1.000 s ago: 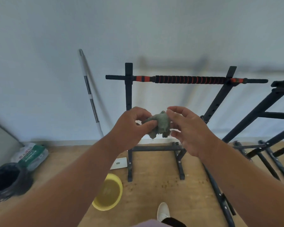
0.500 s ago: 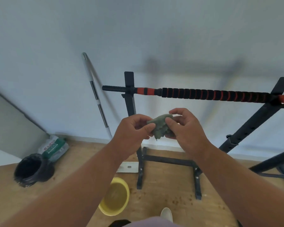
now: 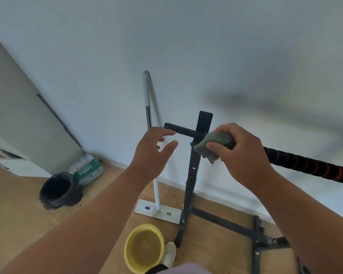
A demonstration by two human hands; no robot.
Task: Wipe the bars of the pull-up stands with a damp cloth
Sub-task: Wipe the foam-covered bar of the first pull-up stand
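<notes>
A person's two bare hands reach toward a black pull-up stand (image 3: 191, 175) against a pale wall. The right hand (image 3: 240, 153) grips a crumpled grey-green cloth (image 3: 214, 145), thumb and fingers curled round it, just beside the stand's upright post where the bar (image 3: 309, 164) with red and black grips meets it. The left hand (image 3: 151, 155) holds nothing, fingers spread loosely near the bar's black end stub. Below, on the wooden floor, sit a yellow basin (image 3: 144, 248), a flat mop (image 3: 156, 210) and a black bin (image 3: 58, 190).
</notes>
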